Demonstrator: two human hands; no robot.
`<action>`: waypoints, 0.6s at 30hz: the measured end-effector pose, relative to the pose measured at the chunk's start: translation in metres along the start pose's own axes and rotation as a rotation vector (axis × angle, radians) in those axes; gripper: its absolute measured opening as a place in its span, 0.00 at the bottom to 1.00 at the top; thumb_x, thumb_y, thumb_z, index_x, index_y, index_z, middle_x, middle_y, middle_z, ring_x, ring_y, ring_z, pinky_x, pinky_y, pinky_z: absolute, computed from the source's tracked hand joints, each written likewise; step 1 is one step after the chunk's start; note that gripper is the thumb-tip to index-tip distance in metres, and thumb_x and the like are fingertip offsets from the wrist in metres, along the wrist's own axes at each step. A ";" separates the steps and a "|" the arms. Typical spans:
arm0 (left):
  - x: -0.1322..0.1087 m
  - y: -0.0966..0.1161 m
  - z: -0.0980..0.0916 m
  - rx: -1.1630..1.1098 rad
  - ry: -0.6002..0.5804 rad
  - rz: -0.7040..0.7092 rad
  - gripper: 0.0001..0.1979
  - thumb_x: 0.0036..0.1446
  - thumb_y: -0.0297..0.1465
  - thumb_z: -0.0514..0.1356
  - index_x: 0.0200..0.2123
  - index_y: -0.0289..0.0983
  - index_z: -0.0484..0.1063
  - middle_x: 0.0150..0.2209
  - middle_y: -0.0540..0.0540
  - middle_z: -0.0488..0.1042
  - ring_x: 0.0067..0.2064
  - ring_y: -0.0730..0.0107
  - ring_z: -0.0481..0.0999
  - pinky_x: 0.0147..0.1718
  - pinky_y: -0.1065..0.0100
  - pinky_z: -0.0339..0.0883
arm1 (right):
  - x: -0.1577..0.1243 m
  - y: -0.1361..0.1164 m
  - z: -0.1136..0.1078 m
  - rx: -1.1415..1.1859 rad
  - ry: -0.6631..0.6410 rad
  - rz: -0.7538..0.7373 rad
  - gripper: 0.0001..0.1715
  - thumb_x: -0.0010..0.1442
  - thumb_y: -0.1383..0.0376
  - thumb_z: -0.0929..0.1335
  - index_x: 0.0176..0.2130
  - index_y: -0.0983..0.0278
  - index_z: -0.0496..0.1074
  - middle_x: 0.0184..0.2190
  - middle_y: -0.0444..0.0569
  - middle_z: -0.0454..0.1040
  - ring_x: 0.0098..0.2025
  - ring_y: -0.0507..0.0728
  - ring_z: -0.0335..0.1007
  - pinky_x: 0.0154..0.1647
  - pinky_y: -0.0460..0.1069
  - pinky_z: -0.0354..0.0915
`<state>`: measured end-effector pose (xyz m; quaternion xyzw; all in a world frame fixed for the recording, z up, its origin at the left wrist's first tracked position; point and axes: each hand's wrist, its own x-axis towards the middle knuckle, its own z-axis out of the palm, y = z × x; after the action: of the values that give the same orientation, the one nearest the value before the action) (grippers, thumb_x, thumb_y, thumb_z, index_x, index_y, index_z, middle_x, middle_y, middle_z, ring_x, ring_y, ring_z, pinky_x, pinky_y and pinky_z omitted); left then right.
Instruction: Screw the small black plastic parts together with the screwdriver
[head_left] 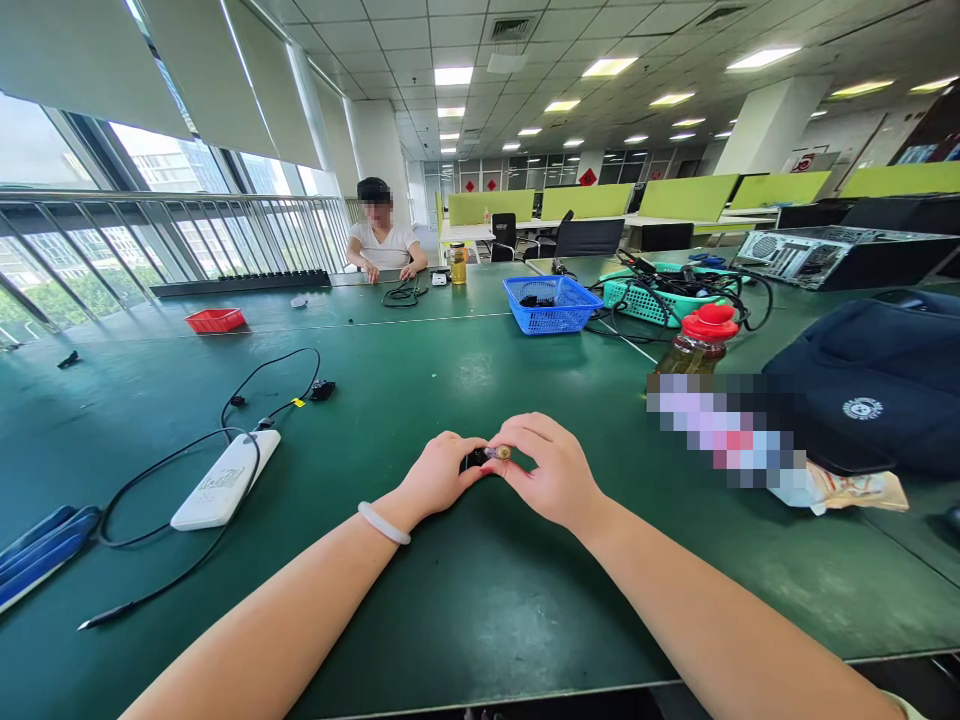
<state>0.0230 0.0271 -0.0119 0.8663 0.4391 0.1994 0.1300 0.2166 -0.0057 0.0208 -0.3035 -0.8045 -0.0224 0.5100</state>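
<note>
Both hands meet over the front middle of the green table [480, 360]. My left hand [442, 473] is closed, pinching a small black object [474, 459] between thumb and fingers. Right beside it, my right hand [546, 468] is closed round a small tan-ended piece [502, 453] that touches or joins the black object. The fingers partly cover both parts, and I cannot tell exactly what they are. A pale bracelet circles my left wrist.
Left lie a white power strip [225, 480] with black cables, blue gloves [45, 550] and a red tray [215, 320]. Blue [553, 308] and green baskets [649, 300], a red-lidded bottle [697, 340] and a dark bag [877, 380] stand right. A person [384, 235] sits opposite.
</note>
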 end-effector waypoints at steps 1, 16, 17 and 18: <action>0.000 -0.001 0.001 -0.001 0.004 0.002 0.11 0.63 0.37 0.58 0.45 0.40 0.75 0.40 0.45 0.78 0.43 0.60 0.72 0.47 0.58 0.66 | 0.000 0.000 0.000 0.013 -0.003 0.006 0.02 0.60 0.68 0.69 0.34 0.61 0.74 0.34 0.48 0.78 0.36 0.56 0.74 0.39 0.50 0.72; 0.000 -0.004 0.003 0.010 -0.015 -0.043 0.17 0.59 0.32 0.62 0.52 0.42 0.73 0.44 0.46 0.78 0.47 0.59 0.72 0.50 0.57 0.66 | -0.005 0.005 0.002 0.281 -0.114 0.163 0.22 0.65 0.74 0.60 0.53 0.59 0.70 0.46 0.48 0.79 0.47 0.54 0.78 0.49 0.51 0.75; 0.000 -0.004 0.003 0.012 -0.016 -0.040 0.16 0.59 0.32 0.62 0.51 0.42 0.73 0.43 0.46 0.78 0.47 0.59 0.72 0.51 0.57 0.65 | -0.005 0.005 0.002 0.286 -0.112 0.173 0.21 0.65 0.73 0.60 0.53 0.59 0.70 0.46 0.48 0.80 0.46 0.54 0.78 0.49 0.51 0.75; 0.000 -0.004 0.004 0.014 -0.015 -0.037 0.15 0.59 0.32 0.62 0.51 0.42 0.74 0.43 0.46 0.78 0.47 0.59 0.72 0.51 0.57 0.65 | -0.005 0.004 0.003 0.285 -0.108 0.183 0.20 0.64 0.73 0.61 0.52 0.59 0.70 0.44 0.47 0.80 0.44 0.53 0.79 0.48 0.51 0.75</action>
<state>0.0219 0.0293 -0.0168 0.8604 0.4555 0.1872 0.1310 0.2182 -0.0038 0.0143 -0.3012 -0.7947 0.1546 0.5038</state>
